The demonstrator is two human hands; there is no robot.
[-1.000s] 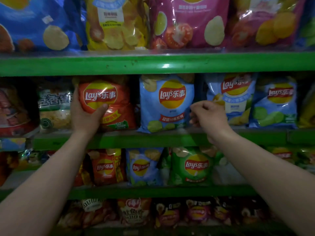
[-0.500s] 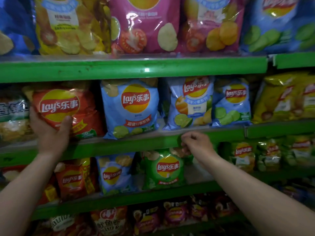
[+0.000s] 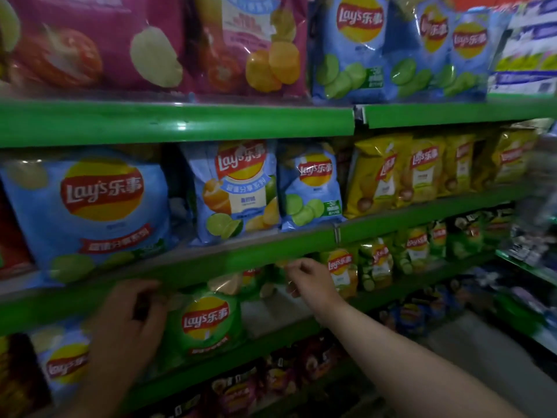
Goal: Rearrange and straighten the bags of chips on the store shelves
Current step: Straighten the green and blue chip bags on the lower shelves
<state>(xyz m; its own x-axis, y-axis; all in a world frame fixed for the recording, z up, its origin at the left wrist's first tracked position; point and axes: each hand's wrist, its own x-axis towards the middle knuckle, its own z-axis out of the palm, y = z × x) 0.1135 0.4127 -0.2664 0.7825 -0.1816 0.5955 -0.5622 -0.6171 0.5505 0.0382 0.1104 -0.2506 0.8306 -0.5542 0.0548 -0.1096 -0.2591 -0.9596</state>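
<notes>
Green Lay's bag on the third shelf in view is the one being worked: upright, logo to the front, w/ a bare patch of shelf just to its right. Left hand sits at its upper-left corner, fingers curled, but it's blurred, so can't tell if it grips or only touches. Right hand reaches under the green shelf lip, fingers bent toward the back-row bags; can't tell if a pinch has closed.

Shelf above: big blue Lay's bag, lime-and-orange bag and small cucumber bag all stand front-facing, so prob. done. Yellow bags and small green bags further right look bunched, some turned sideways.

Approx. mid-task: gap on this row to fill, right section to do.
</notes>
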